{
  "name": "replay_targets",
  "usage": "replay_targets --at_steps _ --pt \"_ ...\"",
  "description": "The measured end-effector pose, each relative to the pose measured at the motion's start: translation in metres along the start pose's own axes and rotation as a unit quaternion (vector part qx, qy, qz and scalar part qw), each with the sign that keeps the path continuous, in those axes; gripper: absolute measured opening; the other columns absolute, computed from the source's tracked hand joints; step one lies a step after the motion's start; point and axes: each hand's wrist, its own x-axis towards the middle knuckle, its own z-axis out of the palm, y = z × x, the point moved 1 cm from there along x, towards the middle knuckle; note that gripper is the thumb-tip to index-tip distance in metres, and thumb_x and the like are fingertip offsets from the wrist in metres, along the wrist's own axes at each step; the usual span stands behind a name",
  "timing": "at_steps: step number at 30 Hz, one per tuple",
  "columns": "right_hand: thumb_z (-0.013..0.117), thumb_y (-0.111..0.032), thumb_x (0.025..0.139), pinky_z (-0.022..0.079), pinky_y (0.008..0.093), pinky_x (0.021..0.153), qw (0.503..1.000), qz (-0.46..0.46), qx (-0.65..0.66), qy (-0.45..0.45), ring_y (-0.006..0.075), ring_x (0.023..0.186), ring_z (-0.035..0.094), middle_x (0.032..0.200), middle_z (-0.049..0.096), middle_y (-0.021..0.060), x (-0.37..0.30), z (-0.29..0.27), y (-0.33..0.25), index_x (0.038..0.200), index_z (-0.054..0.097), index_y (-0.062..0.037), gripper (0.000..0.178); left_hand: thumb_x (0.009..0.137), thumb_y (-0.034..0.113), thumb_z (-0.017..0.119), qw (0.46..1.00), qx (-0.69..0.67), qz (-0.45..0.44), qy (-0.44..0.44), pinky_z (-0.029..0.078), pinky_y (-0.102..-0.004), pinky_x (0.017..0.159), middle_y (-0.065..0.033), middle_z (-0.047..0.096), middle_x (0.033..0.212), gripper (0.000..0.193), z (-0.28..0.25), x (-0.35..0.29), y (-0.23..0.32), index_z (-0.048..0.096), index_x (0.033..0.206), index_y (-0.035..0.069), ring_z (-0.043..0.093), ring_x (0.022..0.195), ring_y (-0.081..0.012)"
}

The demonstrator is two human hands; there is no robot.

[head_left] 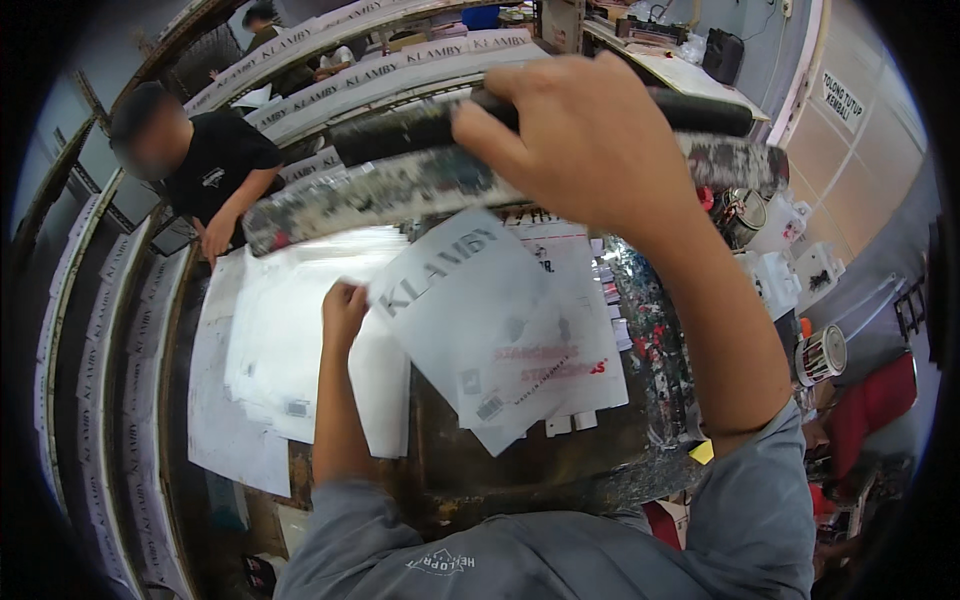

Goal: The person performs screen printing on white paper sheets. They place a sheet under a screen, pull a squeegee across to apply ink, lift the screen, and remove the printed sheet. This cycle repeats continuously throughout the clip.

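Note:
My left hand [345,306] pinches the left corner of a translucent printed bag [465,320], which lies slantwise with dark lettering across its upper end. Under and beside it is a flat white printed sheet [590,310] on the dark, stained table [450,470]. Raised above the far side, my right hand [580,140] wraps round a long black bar [430,130]. A paint-smeared screen frame edge [370,195] runs just below that bar. Whether the bar and the frame edge are joined, I cannot tell; my hand hides the middle.
A stack of glossy white sheets [300,340] lies left of the bag. Racks [150,400] with printed pieces stand left and beyond. A person in a black shirt [225,160] stands far left, one hand near the stack. Paint cans [822,354] and plastic tubs stand at right.

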Motion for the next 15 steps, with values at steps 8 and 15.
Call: replay_targets --at_steps 8,15 --pt "0.06 -0.041 0.1 0.048 0.0531 0.086 1.0 0.001 -0.01 -0.002 0.0429 0.086 0.066 0.082 0.067 0.0224 -0.04 0.003 -0.015 0.09 0.069 0.0025 0.045 0.107 0.021 0.069 0.959 -0.018 -0.108 0.263 0.054 -0.0286 0.061 -0.01 0.071 0.078 0.024 -0.198 -0.17 -0.177 0.063 0.104 -0.002 0.067 0.066 -0.0143" --pt "0.059 -0.045 0.101 0.049 0.0487 0.091 0.999 -0.026 -0.038 0.026 0.0358 0.088 0.074 0.086 0.076 0.0194 -0.048 0.002 -0.023 0.093 0.078 0.0008 0.05 0.1 0.023 0.075 0.809 0.426 0.077 0.397 0.042 -0.0566 0.117 -0.0309 0.068 0.133 0.059 -0.243 -0.184 -0.121 0.058 0.15 -0.004 0.059 0.13 -0.0498"
